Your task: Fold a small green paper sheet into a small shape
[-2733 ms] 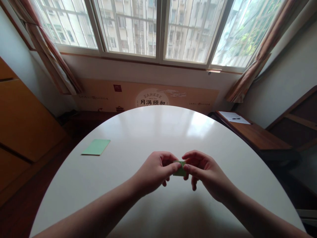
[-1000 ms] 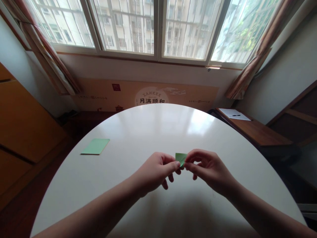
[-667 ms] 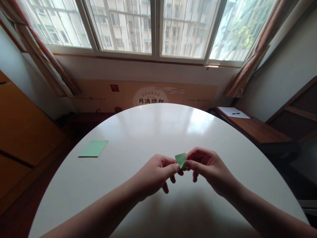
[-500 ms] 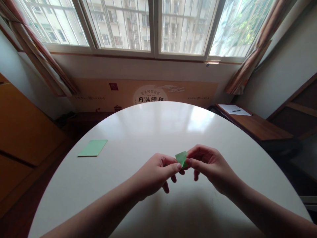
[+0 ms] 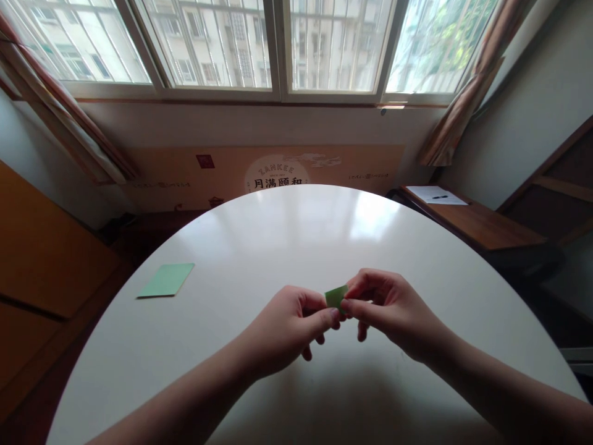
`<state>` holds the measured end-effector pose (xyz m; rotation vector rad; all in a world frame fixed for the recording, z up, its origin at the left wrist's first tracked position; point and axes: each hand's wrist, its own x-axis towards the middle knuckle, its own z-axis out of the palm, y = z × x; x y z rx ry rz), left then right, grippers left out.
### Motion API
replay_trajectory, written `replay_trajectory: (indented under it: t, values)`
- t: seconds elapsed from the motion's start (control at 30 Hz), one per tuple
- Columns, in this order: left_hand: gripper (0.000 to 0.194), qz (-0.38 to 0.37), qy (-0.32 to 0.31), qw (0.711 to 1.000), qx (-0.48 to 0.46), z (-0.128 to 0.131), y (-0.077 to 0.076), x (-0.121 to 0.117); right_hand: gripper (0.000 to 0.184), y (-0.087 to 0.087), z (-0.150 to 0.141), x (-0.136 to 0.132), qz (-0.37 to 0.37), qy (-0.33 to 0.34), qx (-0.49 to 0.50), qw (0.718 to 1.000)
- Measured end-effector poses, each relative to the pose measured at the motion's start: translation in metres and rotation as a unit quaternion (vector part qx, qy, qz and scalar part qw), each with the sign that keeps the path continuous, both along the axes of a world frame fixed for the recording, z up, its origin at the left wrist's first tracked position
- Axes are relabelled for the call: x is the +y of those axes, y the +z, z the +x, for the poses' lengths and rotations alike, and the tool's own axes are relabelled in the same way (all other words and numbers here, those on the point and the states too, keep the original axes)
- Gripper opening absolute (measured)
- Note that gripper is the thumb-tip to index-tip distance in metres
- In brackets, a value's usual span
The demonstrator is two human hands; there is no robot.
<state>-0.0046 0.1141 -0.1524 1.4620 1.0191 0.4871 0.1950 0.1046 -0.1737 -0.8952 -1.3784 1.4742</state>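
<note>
Both hands meet above the middle of a round white table [image 5: 287,247]. Between them is a small folded piece of green paper [image 5: 335,296]. My left hand [image 5: 290,329] pinches its left side with thumb and forefinger, the other fingers curled under. My right hand [image 5: 389,312] pinches its right side, fingers bent around it. Only the upper corner of the paper shows; the rest is hidden by my fingertips.
A flat green sheet of paper [image 5: 167,280] lies near the table's left edge. A wooden side table [image 5: 482,225] with a white sheet and pen [image 5: 438,196] stands to the right. A printed cardboard panel [image 5: 273,173] leans under the window.
The green paper was raised from low between the fingers and then tilted; less of it shows now than half a second ago. The view has tipped slightly downward and the hands stay together.
</note>
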Motion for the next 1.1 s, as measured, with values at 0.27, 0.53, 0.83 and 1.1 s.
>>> replay_trajectory:
  t: [0.27, 0.53, 0.83, 1.1]
  values:
    - [0.031, -0.029, 0.013, 0.998, -0.05, 0.0015, 0.0023, -0.0011, 0.015, 0.0014, 0.0009, 0.0002, -0.001, 0.016, 0.042, 0.999]
    - [0.031, -0.017, 0.022, 0.999, -0.03, 0.0012, 0.0005, -0.0013, 0.013, 0.0002, -0.0007, -0.0004, 0.001, -0.003, 0.038, 0.999]
    - [0.03, -0.009, 0.011, 1.0, -0.024, 0.0036, -0.0015, -0.0049, 0.019, 0.0012, -0.0023, -0.0021, 0.009, -0.012, 0.033, 0.999]
    - [0.029, -0.054, 0.06, 0.99, -0.117, 0.0073, -0.001, -0.0057, 0.026, -0.003, -0.0033, -0.001, -0.008, -0.017, 0.065, 0.998]
